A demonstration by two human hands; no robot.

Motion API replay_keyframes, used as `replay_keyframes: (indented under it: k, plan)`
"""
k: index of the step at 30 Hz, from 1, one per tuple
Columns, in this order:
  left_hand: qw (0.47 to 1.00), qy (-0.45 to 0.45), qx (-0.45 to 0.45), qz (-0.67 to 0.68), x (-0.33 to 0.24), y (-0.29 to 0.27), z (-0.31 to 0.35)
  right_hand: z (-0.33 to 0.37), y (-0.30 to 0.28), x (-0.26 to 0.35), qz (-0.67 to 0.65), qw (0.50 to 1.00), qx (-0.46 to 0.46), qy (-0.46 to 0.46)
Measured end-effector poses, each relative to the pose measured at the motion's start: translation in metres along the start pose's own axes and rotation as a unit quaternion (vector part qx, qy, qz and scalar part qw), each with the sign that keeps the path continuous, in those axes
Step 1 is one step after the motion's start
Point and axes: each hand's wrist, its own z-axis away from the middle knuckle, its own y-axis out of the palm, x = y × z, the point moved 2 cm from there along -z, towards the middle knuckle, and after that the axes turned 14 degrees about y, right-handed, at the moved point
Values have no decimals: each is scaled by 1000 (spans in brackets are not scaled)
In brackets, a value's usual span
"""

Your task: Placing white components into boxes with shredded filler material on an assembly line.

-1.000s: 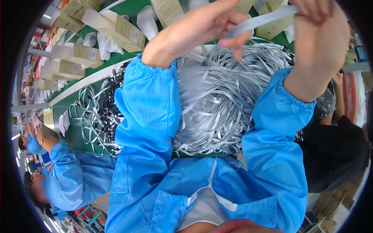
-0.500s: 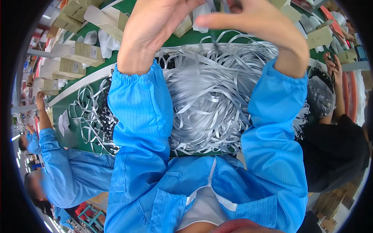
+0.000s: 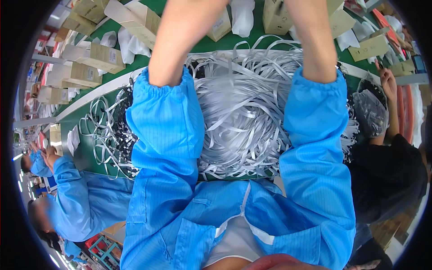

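Note:
Both my arms, in blue sleeves with elastic cuffs, stretch away from me over the bench. My left forearm (image 3: pixel 180 40) and my right forearm (image 3: pixel 313 42) run out past the upper edge, so neither hand shows and what they hold is hidden. Below them lies a big heap of pale grey lanyard straps (image 3: pixel 243 121), coiled and tangled. Near where my arms leave the picture are a beige carton (image 3: pixel 275 19) and a white wrapped item (image 3: pixel 242 18) on the green surface (image 3: pixel 253 33).
Several open beige cartons (image 3: pixel 105 58) line the far left. More straps with black ends (image 3: pixel 121 121) lie to the left, beside a stack of white slips (image 3: pixel 73 140). A co-worker in blue (image 3: pixel 90 193) sits left; another in black (image 3: pixel 387 180) is right, beside a clear plastic bag (image 3: pixel 371 112).
Both my hands have moved away from me and out past the upper edge. The cartons and wrapped items on the far surface have shifted to the right. The left co-worker's raised arm has come down.

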Motion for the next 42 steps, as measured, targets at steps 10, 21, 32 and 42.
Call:
replay_keyframes:
  k: [10,21,32,42]
  plan:
    - [978,-167,110,-53,0,11,-8,-14,-32,-13,-588,757,156,237]
    - [942,150,44,-297,83,-13,4,-1,-7,-1,-236,966,-47,97]
    - [979,50,73,-185,9,11,-7,3,-14,6,-209,964,-17,-161]
    - [993,91,48,-63,21,18,-7,-5,5,-21,122,949,50,-288]
